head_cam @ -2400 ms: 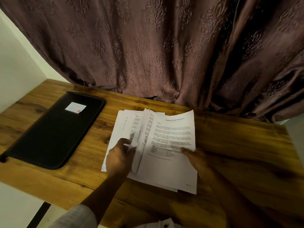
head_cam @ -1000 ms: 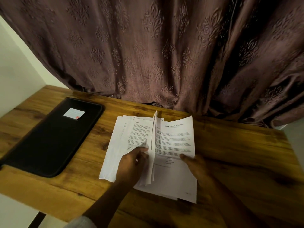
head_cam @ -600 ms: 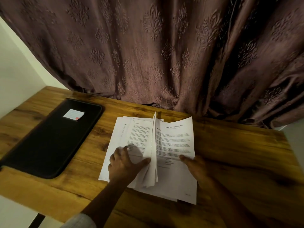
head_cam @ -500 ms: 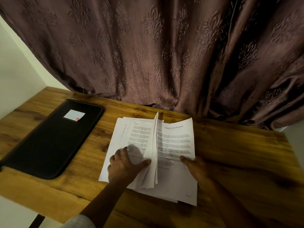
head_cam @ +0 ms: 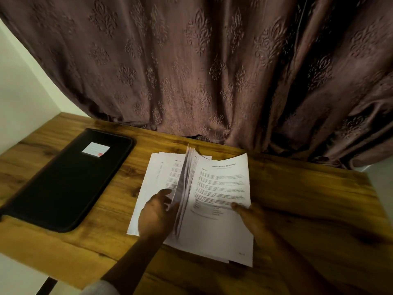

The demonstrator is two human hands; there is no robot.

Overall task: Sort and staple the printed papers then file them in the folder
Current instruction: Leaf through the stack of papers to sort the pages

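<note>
A stack of white printed papers (head_cam: pixel 221 226) lies on the wooden table (head_cam: pixel 308 205) in front of me. Several sheets (head_cam: pixel 184 188) stand lifted on edge in the middle of the stack. My left hand (head_cam: pixel 157 213) is at the left side of those raised sheets, thumb and fingers against them. My right hand (head_cam: pixel 253 218) rests on the top page at the right, fingertips pressing the printed text. A closed black folder (head_cam: pixel 66 182) with a small white label (head_cam: pixel 95 149) lies flat to the left of the papers. No stapler is in view.
A brown patterned curtain (head_cam: pixel 212 71) hangs along the table's back edge. A pale wall (head_cam: pixel 19 92) borders the left side. The table's front edge runs close below the folder and papers. Bare wood shows to the right of the papers.
My left hand has moved up from lying flat on the left pages to the raised sheets, which now stand more bunched and upright. My right hand stays on the top page.
</note>
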